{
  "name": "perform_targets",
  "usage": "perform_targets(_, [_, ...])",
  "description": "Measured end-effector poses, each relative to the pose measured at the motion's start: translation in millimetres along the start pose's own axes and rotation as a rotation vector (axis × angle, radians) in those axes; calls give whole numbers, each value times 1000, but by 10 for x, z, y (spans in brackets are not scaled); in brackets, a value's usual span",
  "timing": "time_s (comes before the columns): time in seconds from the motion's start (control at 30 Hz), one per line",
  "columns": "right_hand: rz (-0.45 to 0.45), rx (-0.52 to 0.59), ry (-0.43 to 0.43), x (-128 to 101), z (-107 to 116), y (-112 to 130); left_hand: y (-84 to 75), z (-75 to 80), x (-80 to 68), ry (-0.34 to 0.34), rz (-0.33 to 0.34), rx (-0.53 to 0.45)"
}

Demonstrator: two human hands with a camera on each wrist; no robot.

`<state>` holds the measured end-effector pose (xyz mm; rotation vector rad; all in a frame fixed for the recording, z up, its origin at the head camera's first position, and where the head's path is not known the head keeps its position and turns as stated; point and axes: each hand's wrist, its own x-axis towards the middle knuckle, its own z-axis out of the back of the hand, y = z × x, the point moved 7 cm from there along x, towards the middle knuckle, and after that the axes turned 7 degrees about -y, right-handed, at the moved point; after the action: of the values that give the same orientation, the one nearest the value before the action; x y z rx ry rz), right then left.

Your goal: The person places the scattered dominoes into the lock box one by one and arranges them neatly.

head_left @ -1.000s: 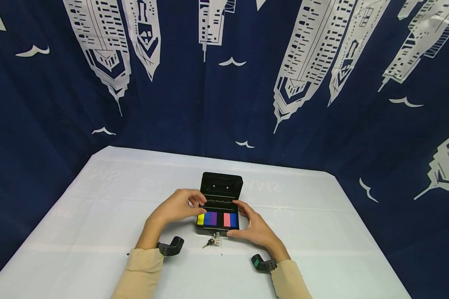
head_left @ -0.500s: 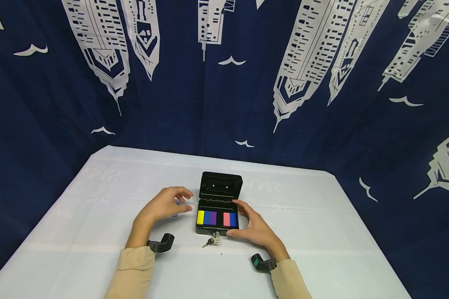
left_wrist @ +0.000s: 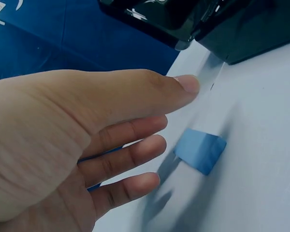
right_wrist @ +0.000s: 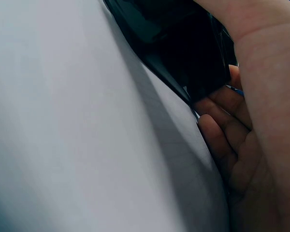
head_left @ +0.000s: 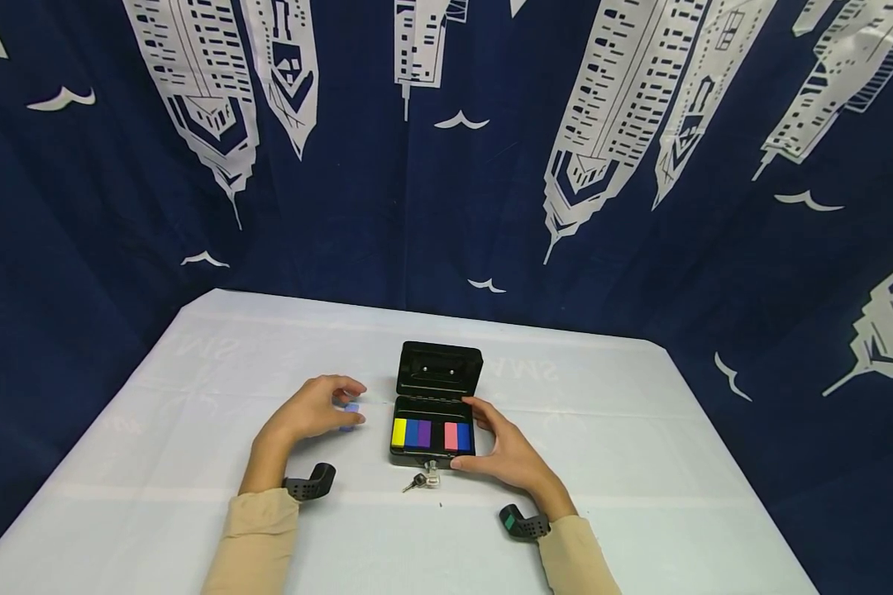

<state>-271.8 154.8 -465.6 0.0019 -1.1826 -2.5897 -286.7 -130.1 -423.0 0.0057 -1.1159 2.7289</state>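
Observation:
A black cash box (head_left: 414, 460) stands with its lid (head_left: 441, 382) raised. Inside lie a yellow block (head_left: 398, 433), blue and purple blocks beside it, and a pink block (head_left: 451, 436) with another blue one across a dark gap. My right hand (head_left: 512, 453) grips the box's right side, thumb at the front corner and fingers toward the back. Left of the box, my left hand (head_left: 312, 409) hovers with fingers apart and nothing between them. A light blue block (left_wrist: 198, 150) lies on the table just beyond its fingertips, partly hidden by the thumb in the head view.
Small keys (head_left: 418, 482) and a silver metal piece (head_left: 433, 476) lie at the box's front. White cloth covers the table (head_left: 640, 463). Behind it hangs a dark blue curtain (head_left: 342, 223) printed with white buildings.
My left hand has moved left, from over the box to beside the light blue block, which has come into sight. My right hand has stayed on the box.

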Motion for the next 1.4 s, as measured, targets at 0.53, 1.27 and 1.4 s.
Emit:
perform_targets(0.53, [-15,17,1,-10,26,37,153,4,-34,34,42,30])
perform_targets(1.27, [-23,7,-11,12,-5,-64,132,-31,-52,41,56,35])
perform_targets(1.4, [-28,5,-19,14,-5,-71,137,-36,-44,36,49,50])
